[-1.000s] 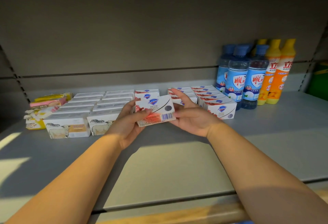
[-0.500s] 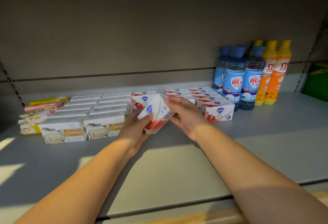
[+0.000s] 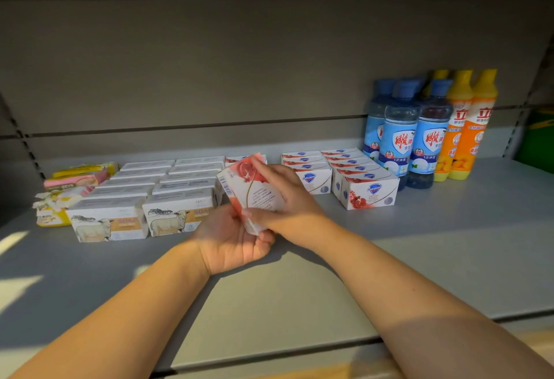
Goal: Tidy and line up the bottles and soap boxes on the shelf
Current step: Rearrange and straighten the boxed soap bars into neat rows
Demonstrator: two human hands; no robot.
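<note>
Left hand [image 3: 236, 243] and right hand [image 3: 287, 201] clasp the white-and-red cardboard soap box [image 3: 251, 189] in curled fingers [image 3: 271, 173] — tilted above the grey metal shelf [image 3: 419, 243]; best turn it logo-forward, then set it down squarely.

On my feed, the white cardboard soap box [image 3: 254, 189] held up front shows a red pomegranate picture, a thin dark curved line, grey small print and a black barcode along one edge. The white rectangular soap boxes [image 3: 371, 192] in rows carry a blue shield badge, red fruit at a lower corner and red strips on top. The white-and-tan cardboard cartons [image 3: 109, 224] bear a dark-line sheep sketch and tan lettering. The clear blue plastic bottles [image 3: 400, 135] have blue caps and pale blue labels with a white shield and red characters. The orange plastic bottles [image 3: 479, 126] have yellow caps, yellow bases and red characters. The grey metal shelf [image 3: 449, 243] has pale sunlit patches. I see yellow and pink soft packets [image 3: 75, 179] at far left.
</note>
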